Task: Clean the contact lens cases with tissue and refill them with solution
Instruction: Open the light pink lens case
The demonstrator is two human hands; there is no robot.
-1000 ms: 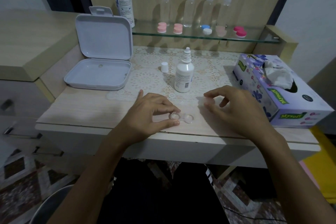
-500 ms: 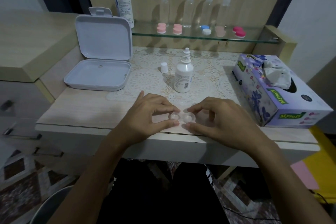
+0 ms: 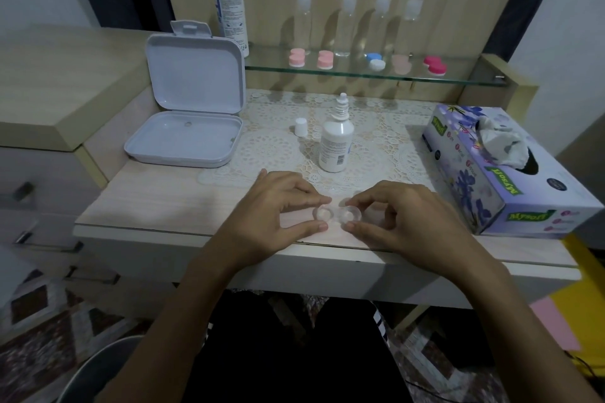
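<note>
Leftmost, an open white box [image 3: 183, 137] lies on the table [image 3: 157, 196]. Nearer the front edge, the left hand [image 3: 278, 209] pinches one well of the clear lens case [image 3: 337, 214] — the right hand [image 3: 396, 216] pinches the other well. Behind stands the uncapped solution bottle [image 3: 336, 144]; the tissue box [image 3: 504, 170] lies rightmost.

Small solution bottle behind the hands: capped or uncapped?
Uncapped. The small solution bottle stands with its nozzle bare; its white cap sits beside it.

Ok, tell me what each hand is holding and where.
Both hold the clear lens case on the desk: left hand pinches its left well, right hand pinches the right well or cap.
</note>
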